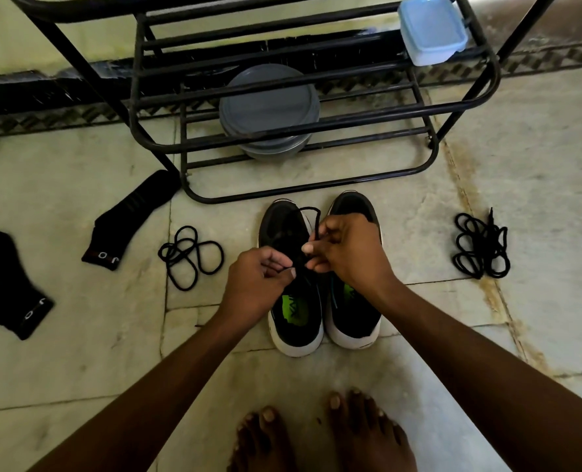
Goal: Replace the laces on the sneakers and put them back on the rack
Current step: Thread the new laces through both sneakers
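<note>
A: What could have gone wrong there?

B: The lace (311,210) might have slipped. Both hands only pinched it, the left hand (255,284) with thumb and fingertips closed on one strand, the right hand (347,253) clamped on the looped end. A crooked tug could have dragged the sneaker (284,229) or snarled the cord.

A: And how did the sneaker look?

B: Black, white-soled, green inside — standing on the floor (78,182) touching the other sneaker (354,315), just before the rack (282,194).

Rack (138,56) top cut by upper edge, right sneaker (351,315) midfoot hidden under right hand (347,250)
</note>
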`<action>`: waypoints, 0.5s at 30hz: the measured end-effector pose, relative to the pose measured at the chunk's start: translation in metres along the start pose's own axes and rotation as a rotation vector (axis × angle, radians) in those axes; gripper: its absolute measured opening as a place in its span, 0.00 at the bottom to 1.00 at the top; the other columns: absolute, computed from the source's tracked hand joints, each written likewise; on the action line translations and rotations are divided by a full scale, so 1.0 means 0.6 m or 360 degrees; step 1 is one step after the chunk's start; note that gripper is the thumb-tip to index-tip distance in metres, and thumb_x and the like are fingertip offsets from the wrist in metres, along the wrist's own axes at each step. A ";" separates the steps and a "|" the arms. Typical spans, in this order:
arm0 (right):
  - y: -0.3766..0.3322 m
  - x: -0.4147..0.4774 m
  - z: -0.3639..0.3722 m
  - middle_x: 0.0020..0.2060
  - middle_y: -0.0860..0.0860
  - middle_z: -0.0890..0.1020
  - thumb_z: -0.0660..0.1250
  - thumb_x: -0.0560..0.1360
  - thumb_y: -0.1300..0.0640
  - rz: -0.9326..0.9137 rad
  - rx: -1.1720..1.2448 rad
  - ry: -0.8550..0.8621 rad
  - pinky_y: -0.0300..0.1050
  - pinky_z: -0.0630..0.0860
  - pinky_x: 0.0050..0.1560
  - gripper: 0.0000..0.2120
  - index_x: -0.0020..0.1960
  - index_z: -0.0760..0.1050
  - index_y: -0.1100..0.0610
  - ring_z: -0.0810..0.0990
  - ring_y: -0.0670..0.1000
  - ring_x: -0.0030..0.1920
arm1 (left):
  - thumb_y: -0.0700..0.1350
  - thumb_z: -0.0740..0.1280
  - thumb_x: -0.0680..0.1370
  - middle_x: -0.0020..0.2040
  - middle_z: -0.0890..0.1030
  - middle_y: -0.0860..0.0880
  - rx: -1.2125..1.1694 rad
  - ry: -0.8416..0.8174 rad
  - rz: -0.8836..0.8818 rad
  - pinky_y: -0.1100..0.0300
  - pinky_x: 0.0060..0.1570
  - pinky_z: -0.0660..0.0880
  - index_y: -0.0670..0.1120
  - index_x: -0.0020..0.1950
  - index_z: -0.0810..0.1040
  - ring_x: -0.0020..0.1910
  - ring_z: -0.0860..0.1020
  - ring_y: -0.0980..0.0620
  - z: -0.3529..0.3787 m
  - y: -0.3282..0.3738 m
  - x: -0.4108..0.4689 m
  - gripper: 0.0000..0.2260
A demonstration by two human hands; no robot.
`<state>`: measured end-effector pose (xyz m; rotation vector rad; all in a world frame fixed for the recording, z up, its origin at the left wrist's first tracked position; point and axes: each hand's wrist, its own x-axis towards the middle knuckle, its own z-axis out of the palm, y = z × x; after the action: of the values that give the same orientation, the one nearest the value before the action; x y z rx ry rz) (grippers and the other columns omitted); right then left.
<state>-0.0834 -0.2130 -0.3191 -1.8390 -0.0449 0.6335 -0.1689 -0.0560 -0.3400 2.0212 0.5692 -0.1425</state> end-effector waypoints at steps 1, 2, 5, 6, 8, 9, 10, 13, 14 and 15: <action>0.003 0.001 0.002 0.36 0.59 0.85 0.74 0.76 0.66 -0.0012 -0.0036 -0.0012 0.44 0.83 0.32 0.08 0.40 0.77 0.62 0.86 0.55 0.32 | 0.39 0.77 0.74 0.40 0.84 0.51 -0.0037 -0.0002 -0.0015 0.65 0.42 0.77 0.47 0.46 0.84 0.39 0.81 0.58 0.000 -0.003 0.001 0.05; 0.005 0.003 0.005 0.35 0.59 0.85 0.74 0.76 0.65 -0.0042 -0.0100 -0.0019 0.43 0.82 0.32 0.07 0.41 0.77 0.63 0.86 0.53 0.31 | 0.39 0.77 0.74 0.40 0.84 0.51 -0.0066 -0.0005 -0.0024 0.64 0.43 0.77 0.46 0.46 0.85 0.40 0.81 0.57 0.000 -0.004 0.002 0.04; 0.007 0.003 0.009 0.34 0.58 0.84 0.73 0.77 0.63 -0.0159 -0.0345 -0.0033 0.41 0.82 0.31 0.06 0.43 0.80 0.64 0.84 0.50 0.30 | 0.39 0.77 0.74 0.41 0.84 0.51 -0.0106 -0.0003 -0.0038 0.66 0.43 0.77 0.47 0.47 0.85 0.41 0.81 0.59 0.003 -0.007 0.001 0.04; 0.007 0.004 0.010 0.34 0.59 0.83 0.73 0.77 0.62 -0.0180 -0.0408 -0.0039 0.39 0.81 0.30 0.06 0.43 0.80 0.65 0.83 0.49 0.29 | 0.39 0.77 0.74 0.42 0.84 0.52 -0.0115 0.0002 -0.0048 0.68 0.42 0.76 0.47 0.47 0.85 0.40 0.80 0.62 0.004 -0.008 -0.001 0.05; 0.008 0.007 0.013 0.33 0.58 0.82 0.72 0.78 0.61 -0.0179 -0.0508 -0.0064 0.38 0.80 0.29 0.08 0.42 0.80 0.65 0.81 0.48 0.27 | 0.40 0.77 0.74 0.42 0.83 0.52 -0.0128 0.0017 -0.0052 0.70 0.41 0.75 0.48 0.47 0.84 0.41 0.79 0.63 0.008 -0.009 -0.003 0.05; 0.010 0.009 0.015 0.33 0.57 0.82 0.72 0.78 0.60 -0.0161 -0.0556 -0.0084 0.40 0.80 0.30 0.09 0.42 0.79 0.64 0.80 0.47 0.27 | 0.39 0.77 0.74 0.43 0.83 0.52 -0.0138 0.0021 -0.0049 0.70 0.41 0.75 0.47 0.47 0.84 0.41 0.79 0.63 0.009 -0.010 -0.004 0.05; 0.012 0.011 0.017 0.33 0.56 0.81 0.72 0.78 0.59 -0.0138 -0.0598 -0.0106 0.42 0.80 0.31 0.10 0.41 0.79 0.63 0.80 0.46 0.28 | 0.39 0.76 0.74 0.42 0.83 0.51 -0.0152 0.0024 -0.0050 0.70 0.42 0.76 0.47 0.47 0.84 0.41 0.79 0.62 0.011 -0.009 -0.004 0.05; 0.017 0.016 0.021 0.31 0.49 0.78 0.71 0.79 0.58 -0.0082 -0.0648 -0.0171 0.36 0.73 0.33 0.11 0.40 0.78 0.61 0.77 0.41 0.30 | 0.39 0.77 0.75 0.41 0.83 0.52 -0.0222 0.0050 -0.0082 0.68 0.42 0.76 0.47 0.47 0.84 0.42 0.80 0.57 0.016 -0.007 -0.006 0.05; 0.016 0.016 0.021 0.30 0.46 0.77 0.71 0.79 0.58 -0.0081 -0.0670 -0.0181 0.30 0.69 0.32 0.11 0.40 0.78 0.61 0.75 0.38 0.30 | 0.39 0.77 0.75 0.41 0.83 0.52 -0.0237 0.0063 -0.0084 0.68 0.43 0.76 0.47 0.47 0.85 0.42 0.80 0.57 0.018 -0.007 -0.007 0.05; 0.014 0.015 0.021 0.30 0.44 0.77 0.71 0.79 0.58 -0.0086 -0.0690 -0.0188 0.27 0.67 0.31 0.11 0.39 0.78 0.60 0.75 0.36 0.30 | 0.39 0.77 0.75 0.40 0.83 0.53 -0.0247 0.0072 -0.0084 0.67 0.43 0.77 0.48 0.47 0.85 0.42 0.80 0.57 0.019 -0.007 -0.008 0.05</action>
<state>-0.0834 -0.2020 -0.3332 -2.2043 -0.3316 0.7351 -0.1734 -0.0659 -0.3475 1.8638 0.6431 -0.0822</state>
